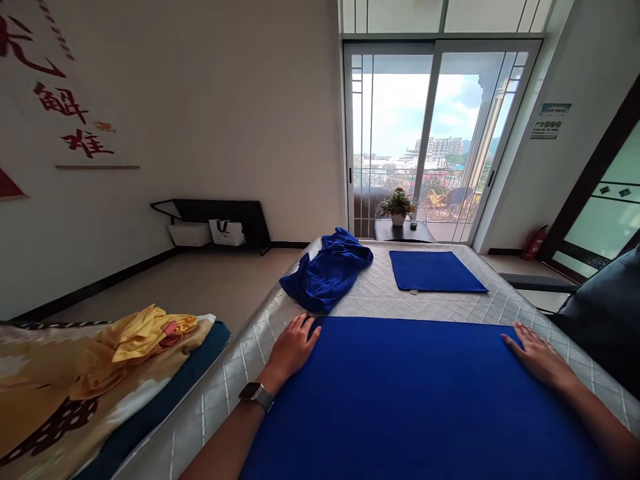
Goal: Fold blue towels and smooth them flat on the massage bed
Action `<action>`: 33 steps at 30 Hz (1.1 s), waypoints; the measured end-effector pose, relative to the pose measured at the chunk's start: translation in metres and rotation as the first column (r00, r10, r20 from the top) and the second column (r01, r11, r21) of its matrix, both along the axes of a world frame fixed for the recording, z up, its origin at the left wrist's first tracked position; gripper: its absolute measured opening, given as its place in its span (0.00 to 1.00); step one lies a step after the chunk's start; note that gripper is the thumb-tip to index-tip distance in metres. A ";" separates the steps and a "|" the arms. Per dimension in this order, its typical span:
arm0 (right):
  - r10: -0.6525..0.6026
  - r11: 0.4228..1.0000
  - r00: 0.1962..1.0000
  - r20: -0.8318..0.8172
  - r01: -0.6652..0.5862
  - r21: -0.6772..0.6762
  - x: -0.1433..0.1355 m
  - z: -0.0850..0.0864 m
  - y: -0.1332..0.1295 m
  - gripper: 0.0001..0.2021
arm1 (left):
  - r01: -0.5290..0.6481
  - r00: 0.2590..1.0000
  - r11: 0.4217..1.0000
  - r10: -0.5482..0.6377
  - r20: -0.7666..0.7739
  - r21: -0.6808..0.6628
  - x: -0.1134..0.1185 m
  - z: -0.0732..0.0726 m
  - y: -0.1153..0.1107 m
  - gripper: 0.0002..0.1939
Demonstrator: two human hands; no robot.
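A large blue cloth lies spread flat and smooth over the near part of a white quilted mattress. At its far left corner rests my left hand, fingers stretched out and lying flat; a watch is on that wrist. My right hand lies flat on the far right corner, fingers extended. Neither hand grips anything. Beyond the left hand sits a crumpled blue cloth. To its right, a smaller blue cloth lies flat as a neat rectangle with a small pale tag at its near edge.
Yellow patterned bedding is heaped at the left. A black armchair stands close on the right. Past the mattress, a potted plant sits on a small dark table before sliding glass doors. A black rack is by the wall.
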State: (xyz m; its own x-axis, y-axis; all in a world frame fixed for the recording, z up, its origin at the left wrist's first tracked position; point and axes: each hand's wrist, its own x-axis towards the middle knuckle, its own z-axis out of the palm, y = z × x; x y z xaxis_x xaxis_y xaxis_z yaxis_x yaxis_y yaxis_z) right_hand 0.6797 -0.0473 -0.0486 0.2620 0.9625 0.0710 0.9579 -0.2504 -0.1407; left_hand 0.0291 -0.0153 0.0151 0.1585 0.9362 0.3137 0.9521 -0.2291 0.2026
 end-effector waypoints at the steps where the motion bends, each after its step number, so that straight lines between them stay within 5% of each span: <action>1: -0.004 1.000 1.000 0.006 0.004 0.000 -0.001 0.002 0.000 0.48 | -0.007 1.000 1.000 0.007 -0.019 0.011 0.001 0.001 -0.001 0.27; 7: -0.134 0.991 0.982 0.133 0.134 0.014 -0.016 0.015 -0.006 0.47 | -0.005 0.999 1.000 0.006 -0.032 0.010 0.002 -0.001 -0.004 0.27; 10: -0.134 0.990 0.964 0.229 0.119 0.079 -0.052 0.030 -0.010 0.41 | -0.007 1.000 1.000 0.007 -0.027 0.013 0.001 -0.004 -0.003 0.27; 14: 0.047 0.999 0.969 0.242 -0.043 -0.021 -0.156 0.065 -0.022 0.40 | -0.012 1.000 1.000 0.012 -0.024 -0.008 0.003 -0.008 -0.004 0.29; 17: 0.236 0.972 0.968 0.087 -0.233 -0.035 -0.258 0.089 -0.043 0.41 | -0.045 0.999 0.998 0.044 -0.030 -0.038 0.005 -0.011 -0.006 0.33; 20: 0.440 0.894 0.892 -0.103 -0.446 -0.038 -0.345 0.101 -0.071 0.40 | -0.054 0.998 0.997 0.053 -0.027 -0.059 0.006 -0.014 -0.007 0.35; 23: 0.568 0.803 0.791 -0.228 -0.593 -0.058 -0.395 0.100 -0.092 0.40 | -0.041 0.999 0.997 0.040 -0.029 -0.061 0.006 -0.014 -0.006 0.34; 27: 0.593 0.758 0.749 -0.295 -0.643 -0.107 -0.406 0.093 -0.107 0.41 | -0.041 0.998 0.997 0.038 -0.048 -0.068 0.004 -0.012 -0.006 0.35; 33: 0.570 0.766 0.769 -0.290 -0.625 -0.151 -0.370 0.090 -0.117 0.39 | -0.029 0.998 0.998 0.026 -0.057 -0.057 0.003 -0.014 -0.004 0.34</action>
